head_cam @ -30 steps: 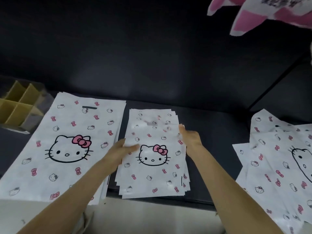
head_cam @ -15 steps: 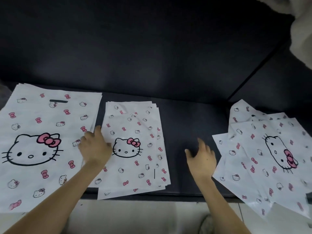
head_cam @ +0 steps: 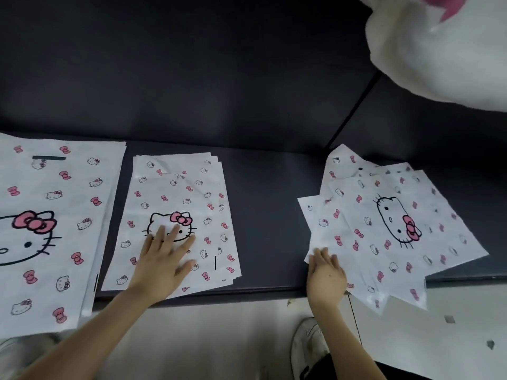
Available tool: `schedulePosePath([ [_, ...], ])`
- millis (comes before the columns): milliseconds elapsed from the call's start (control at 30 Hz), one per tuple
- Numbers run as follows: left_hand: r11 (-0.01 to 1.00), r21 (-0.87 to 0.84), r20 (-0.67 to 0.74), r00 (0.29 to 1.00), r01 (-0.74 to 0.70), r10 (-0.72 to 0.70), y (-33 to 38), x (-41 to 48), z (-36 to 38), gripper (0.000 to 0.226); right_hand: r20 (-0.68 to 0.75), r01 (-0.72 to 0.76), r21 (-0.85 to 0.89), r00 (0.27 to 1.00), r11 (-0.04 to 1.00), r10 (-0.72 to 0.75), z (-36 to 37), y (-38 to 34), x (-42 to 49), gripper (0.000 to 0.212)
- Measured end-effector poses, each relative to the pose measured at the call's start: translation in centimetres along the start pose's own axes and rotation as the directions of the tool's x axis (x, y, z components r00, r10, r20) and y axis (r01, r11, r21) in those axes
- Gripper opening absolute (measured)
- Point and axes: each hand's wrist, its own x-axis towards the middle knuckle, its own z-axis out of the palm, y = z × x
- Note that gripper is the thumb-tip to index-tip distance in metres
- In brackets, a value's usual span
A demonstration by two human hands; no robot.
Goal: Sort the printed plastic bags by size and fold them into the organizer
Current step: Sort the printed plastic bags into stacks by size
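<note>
Three groups of white plastic bags printed with cat faces and pink bows lie on a dark bench. A stack of large bags (head_cam: 49,215) is at the left. A neat stack of small bags (head_cam: 175,193) sits in the middle, and my left hand (head_cam: 162,264) rests flat on it with fingers spread. A loose, fanned pile of bags (head_cam: 384,226) lies at the right, hanging over the bench's front edge. My right hand (head_cam: 325,272) touches that pile's left corner with straight fingers. The organizer is out of view.
The dark bench (head_cam: 269,215) has a dark padded back behind it. A white and pink plush shape (head_cam: 439,50) hangs at the top right. Below the bench edge are a pale floor and a white shoe (head_cam: 307,344).
The view swung right, so the cardboard organizer left the frame. My right hand moved from the small stack across the bench to the loose pile. My left hand slid onto the small stack's middle.
</note>
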Motion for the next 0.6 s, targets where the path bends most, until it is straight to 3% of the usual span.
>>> schedulePosePath([
  [67, 0.999, -0.050, 0.001, 1.000, 0.004, -0.004, 0.4, 0.2, -0.8, 0.062, -0.097, 0.085, -0.032, 0.991, 0.996, -0.088, -0.8, -1.4, -0.7, 0.021],
  [133, 0.992, -0.126, -0.038, 0.999, 0.011, -0.016, 1.0, 0.4, -1.8, 0.057, -0.167, 0.165, 0.009, 0.973, 0.986, -0.161, -1.8, -3.1, -1.3, 0.024],
  [200, 0.965, -0.261, -0.129, 0.991, 0.008, -0.043, 2.4, 0.4, -2.8, 0.055, -0.239, 0.180, 0.098, 0.959, 0.979, -0.152, -2.9, -4.8, -1.6, 0.030],
  [267, 0.874, -0.485, -0.172, 0.976, 0.034, -0.133, 4.4, 0.3, -4.4, 0.050, -0.300, 0.154, 0.260, 0.951, 0.953, -0.072, -3.9, -6.4, -1.9, 0.024],
  [333, 0.658, -0.737, -0.006, 0.972, 0.156, -0.237, 6.4, 0.5, -6.2, 0.030, -0.215, 0.134, 0.503, 0.976, 0.854, -0.026, -4.6, -7.9, -2.0, 0.019],
  [400, 0.317, -0.888, 0.266, 0.934, 0.334, -0.238, 8.2, 1.5, -7.8, 0.019, 0.019, 0.130, 0.685, 0.980, 0.717, -0.196, -5.7, -8.7, -2.2, 0.017],
  [467, 0.083, -0.884, 0.435, 0.874, 0.461, -0.219, 9.1, 2.9, -8.5, 0.030, 0.243, 0.083, 0.773, 0.876, 0.628, -0.416, -6.9, -9.0, -2.2, 0.016],
  [500, 0.052, -0.863, 0.483, 0.851, 0.502, -0.207, 9.4, 3.6, -8.7, 0.037, 0.303, 0.067, 0.774, 0.834, 0.630, -0.462, -7.3, -8.9, -2.1, 0.016],
  [533, 0.067, -0.845, 0.510, 0.838, 0.530, -0.193, 9.7, 4.2, -8.6, 0.043, 0.315, 0.072, 0.750, 0.835, 0.658, -0.451, -7.2, -8.6, -2.0, 0.019],
  [600, 0.220, -0.817, 0.491, 0.844, 0.532, -0.216, 10.3, 5.2, -7.8, 0.036, 0.230, 0.150, 0.585, 0.912, 0.797, -0.340, -6.5, -7.3, -1.2, 0.046],
])
